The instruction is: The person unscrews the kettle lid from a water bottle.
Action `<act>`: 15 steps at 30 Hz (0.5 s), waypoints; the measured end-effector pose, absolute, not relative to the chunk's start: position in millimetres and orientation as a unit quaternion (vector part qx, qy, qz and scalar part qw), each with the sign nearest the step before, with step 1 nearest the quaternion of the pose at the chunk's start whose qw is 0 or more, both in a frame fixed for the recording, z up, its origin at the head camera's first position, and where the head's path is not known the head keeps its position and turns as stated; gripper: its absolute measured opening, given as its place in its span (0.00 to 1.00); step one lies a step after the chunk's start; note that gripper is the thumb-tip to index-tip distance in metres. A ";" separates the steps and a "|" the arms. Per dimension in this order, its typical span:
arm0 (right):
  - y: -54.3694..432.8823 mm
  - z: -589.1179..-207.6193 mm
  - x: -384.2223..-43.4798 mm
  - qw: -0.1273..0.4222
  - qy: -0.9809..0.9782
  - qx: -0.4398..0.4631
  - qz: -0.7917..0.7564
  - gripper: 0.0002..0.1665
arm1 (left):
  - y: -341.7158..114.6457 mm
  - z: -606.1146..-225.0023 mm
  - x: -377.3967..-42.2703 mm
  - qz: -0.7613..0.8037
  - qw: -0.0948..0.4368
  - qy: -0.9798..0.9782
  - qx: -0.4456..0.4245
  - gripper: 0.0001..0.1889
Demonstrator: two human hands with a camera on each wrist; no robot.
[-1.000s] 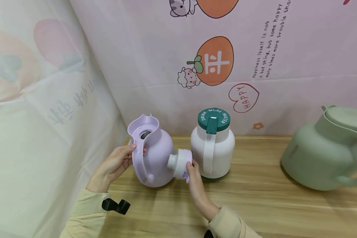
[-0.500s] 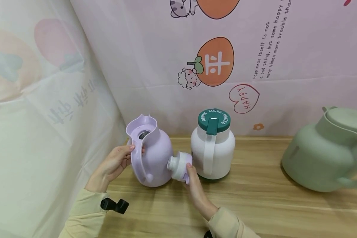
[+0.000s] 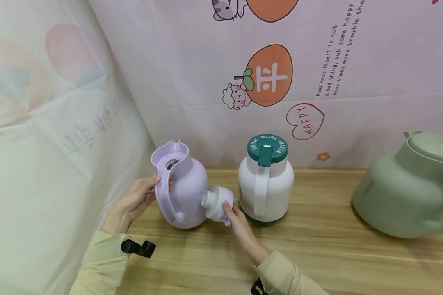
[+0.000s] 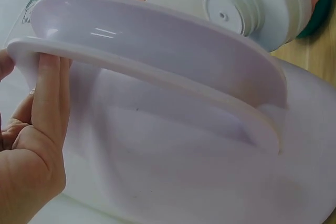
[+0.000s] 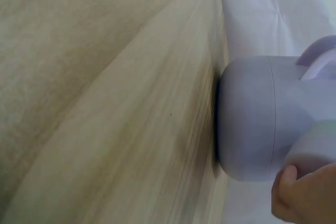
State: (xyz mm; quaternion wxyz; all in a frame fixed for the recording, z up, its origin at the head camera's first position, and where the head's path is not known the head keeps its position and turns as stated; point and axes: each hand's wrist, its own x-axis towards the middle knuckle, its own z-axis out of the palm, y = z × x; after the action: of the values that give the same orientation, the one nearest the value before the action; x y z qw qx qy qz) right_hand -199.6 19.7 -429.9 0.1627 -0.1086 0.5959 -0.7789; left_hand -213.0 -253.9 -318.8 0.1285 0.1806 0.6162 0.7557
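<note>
A table (image 3: 317, 262) with a light wood-grain top carries three jugs, its grain running sideways in the head view. The lilac jug (image 3: 192, 192) stands on it just to the right of the left hand (image 3: 138, 198), touching that hand. The green-lidded white jug (image 3: 277, 190) stands upright just beyond the right hand (image 3: 241, 229), slightly to its right. Well apart, far to the right of the right hand, sits the sage-green jug (image 3: 395, 196).
</note>
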 end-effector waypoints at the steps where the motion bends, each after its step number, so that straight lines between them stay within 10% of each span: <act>1: 19.3 -430.1 -200.2 0.165 0.590 -0.112 -0.782 0.46 | -255.2 -318.7 -213.9 0.754 0.127 0.618 0.180 0.19; 15: 2.3 -425.1 -205.7 0.172 0.583 -0.105 -0.787 0.44 | -273.5 -319.8 -219.4 0.759 0.117 0.616 0.178 0.19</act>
State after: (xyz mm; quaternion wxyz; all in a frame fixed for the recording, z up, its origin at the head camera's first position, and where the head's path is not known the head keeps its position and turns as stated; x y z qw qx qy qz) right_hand -205.7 2.3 -425.1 0.1724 -0.1047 0.5832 -0.7869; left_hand -219.4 -273.5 -319.8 0.1174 0.1776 0.6156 0.7588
